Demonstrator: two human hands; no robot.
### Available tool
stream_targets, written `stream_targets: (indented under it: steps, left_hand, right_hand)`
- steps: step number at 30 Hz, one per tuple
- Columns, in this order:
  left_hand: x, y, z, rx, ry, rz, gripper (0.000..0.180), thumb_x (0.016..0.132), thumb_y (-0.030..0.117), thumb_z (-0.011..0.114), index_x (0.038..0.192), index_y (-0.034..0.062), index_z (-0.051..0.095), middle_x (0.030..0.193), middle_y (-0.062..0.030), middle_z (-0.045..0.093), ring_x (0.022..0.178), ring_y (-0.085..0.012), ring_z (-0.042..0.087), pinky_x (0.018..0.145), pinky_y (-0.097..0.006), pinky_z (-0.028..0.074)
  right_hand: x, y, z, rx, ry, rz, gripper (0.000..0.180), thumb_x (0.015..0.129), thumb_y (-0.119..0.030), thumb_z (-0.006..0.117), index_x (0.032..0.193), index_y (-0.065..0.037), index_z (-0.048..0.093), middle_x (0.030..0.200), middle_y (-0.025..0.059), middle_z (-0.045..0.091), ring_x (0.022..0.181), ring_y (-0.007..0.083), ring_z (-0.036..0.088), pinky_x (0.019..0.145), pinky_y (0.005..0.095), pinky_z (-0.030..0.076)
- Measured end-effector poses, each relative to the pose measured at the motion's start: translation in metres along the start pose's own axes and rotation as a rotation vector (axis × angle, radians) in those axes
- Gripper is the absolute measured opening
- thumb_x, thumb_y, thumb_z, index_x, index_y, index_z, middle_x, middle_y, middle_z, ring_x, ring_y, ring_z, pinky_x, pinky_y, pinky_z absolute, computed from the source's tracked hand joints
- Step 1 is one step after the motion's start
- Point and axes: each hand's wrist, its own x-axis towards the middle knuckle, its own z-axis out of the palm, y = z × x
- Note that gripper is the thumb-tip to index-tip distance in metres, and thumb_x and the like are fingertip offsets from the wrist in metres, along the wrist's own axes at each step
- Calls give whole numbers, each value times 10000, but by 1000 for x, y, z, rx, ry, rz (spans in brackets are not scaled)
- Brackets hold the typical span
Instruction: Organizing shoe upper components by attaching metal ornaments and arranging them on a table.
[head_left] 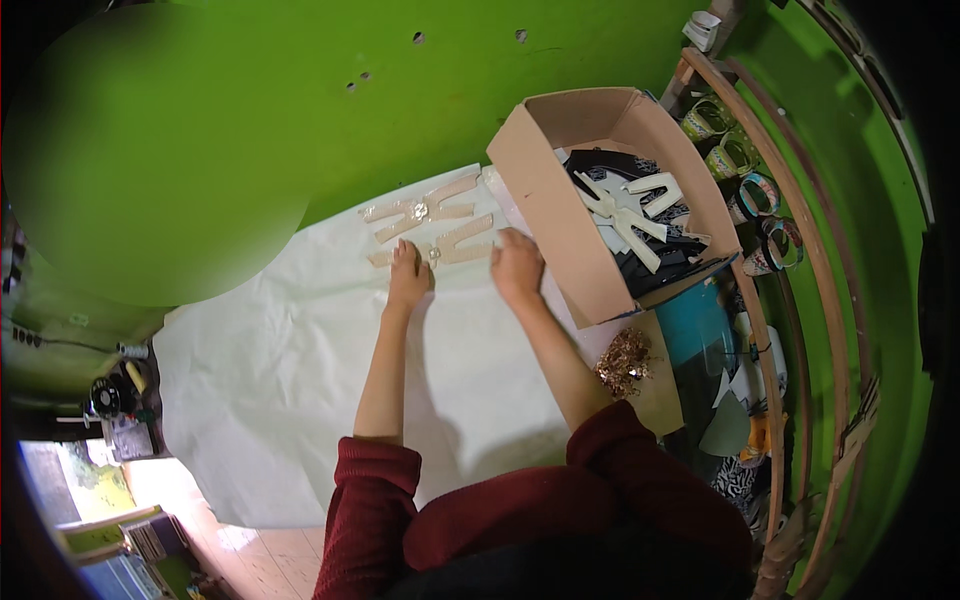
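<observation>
Two pale beige X-shaped strap pieces, which look like sandal uppers, lie one beyond the other on a white sheet [290,370]. The farther strap piece [455,192] has a shiny ornament at its crossing and lies untouched. On the nearer strap piece [462,238], a similar small ornament shows just right of my left hand [408,278]. That hand rests over the piece's left part with its fingers stretched out flat. My right hand [518,268] is at the right end of the same piece, fingers curled in and closed on its edge; the fingertips are partly hidden.
Right of my hands stands an open cardboard box [565,200] holding black pieces and white X-shaped pieces [625,222]. Nearer me lies a heap of shiny copper-coloured bits [625,362]. A wooden rack [815,245] with colourful straps runs along the right; a green wall [400,110] rises behind.
</observation>
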Motion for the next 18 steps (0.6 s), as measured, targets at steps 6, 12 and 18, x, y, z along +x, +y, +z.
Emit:
stream_targets:
  steps: [6, 12, 18]
  left_hand:
    - [-42, 14, -33, -272, 417, 153, 296, 834, 101, 481, 1119, 81, 558, 1189, -152, 541, 1236, -382, 363, 1034, -549, 151]
    - [-123, 9, -24, -59, 416, -15, 390, 833, 155, 486, 1206, 40, 486, 1324, -161, 406, 1288, -404, 239, 1037, -566, 120]
    - [-140, 8, -13, 182, 260, -94, 536, 874, 287, 451, 1338, 48, 330, 1423, -189, 232, 1325, -398, 134, 1038, -578, 57]
  right_hand:
    - [7, 49, -1, 160, 127, 205, 366, 795, -215, 588, 1045, 47, 533, 920, 206, 596, 867, 327, 576, 780, 384, 441]
    - [33, 60, 11, 346, -91, 371, 354, 778, -288, 638, 946, 18, 580, 820, 127, 623, 721, 227, 595, 660, 336, 453]
    - [23, 38, 16, 130, 140, 207, 216, 774, -278, 647, 860, -80, 628, 763, 70, 594, 700, 231, 568, 630, 359, 436]
